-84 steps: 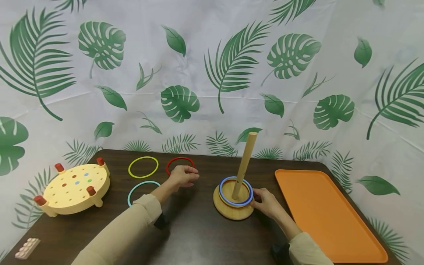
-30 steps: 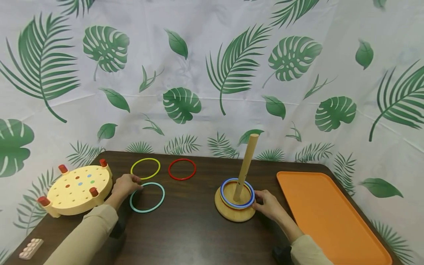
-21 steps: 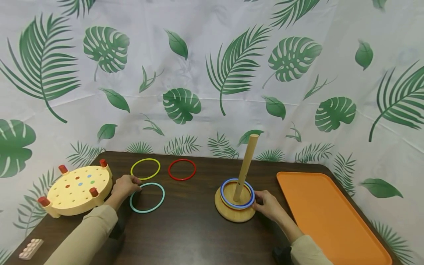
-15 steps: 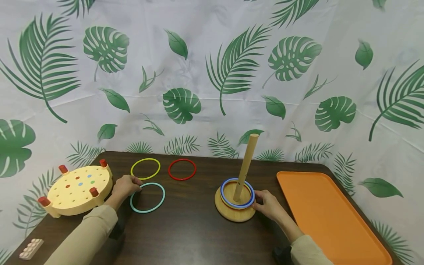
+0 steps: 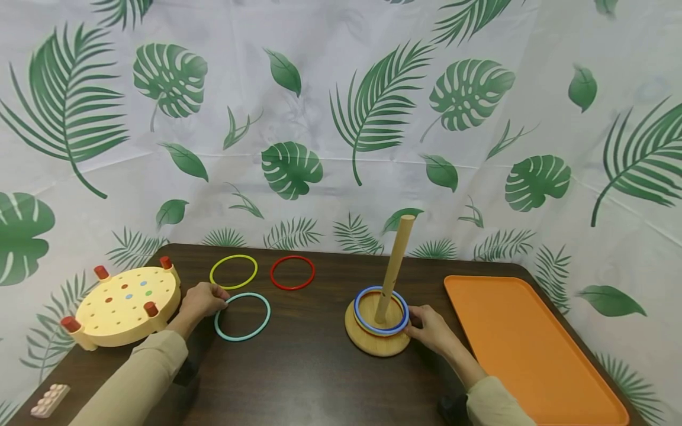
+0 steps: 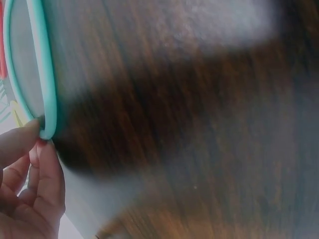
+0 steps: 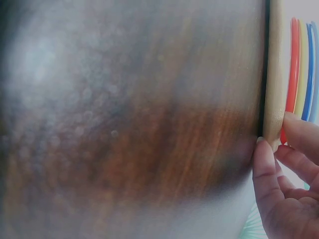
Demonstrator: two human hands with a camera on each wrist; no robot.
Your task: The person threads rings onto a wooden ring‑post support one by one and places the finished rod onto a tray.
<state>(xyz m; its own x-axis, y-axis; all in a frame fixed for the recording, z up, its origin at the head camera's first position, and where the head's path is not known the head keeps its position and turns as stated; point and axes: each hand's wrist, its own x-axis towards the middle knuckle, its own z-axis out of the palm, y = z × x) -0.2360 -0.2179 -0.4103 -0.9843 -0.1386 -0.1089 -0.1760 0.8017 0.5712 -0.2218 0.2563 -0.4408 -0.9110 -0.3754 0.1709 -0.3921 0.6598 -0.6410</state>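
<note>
A teal ring [image 5: 242, 339] lies on the table at centre left, and my left hand [image 5: 202, 300] pinches its left edge. In the left wrist view, thumb and fingertips meet at the end of the teal ring [image 6: 46, 79]. My right hand [image 5: 430, 326] holds the right edge of a round wooden base [image 5: 367, 344], from which a tall wooden peg [image 5: 395, 266] rises. Around the peg sit stacked rings; the right wrist view shows a red ring [image 7: 293, 64], a yellow ring [image 7: 301, 74], a dark blue ring [image 7: 309, 74] and a light blue one.
A yellow ring [image 5: 233, 256] and a red ring [image 5: 292, 289] lie toward the back. To the left stands a cream pegboard [image 5: 122, 307] with red-tipped legs; a small pink block [image 5: 49, 401] is near the left edge. An orange tray [image 5: 533, 349] lies at right.
My left hand has moved from beside the red ring leftward to the teal ring, and grips it. The teal ring has just shifted slightly right. My right hand stays on the wooden base.
</note>
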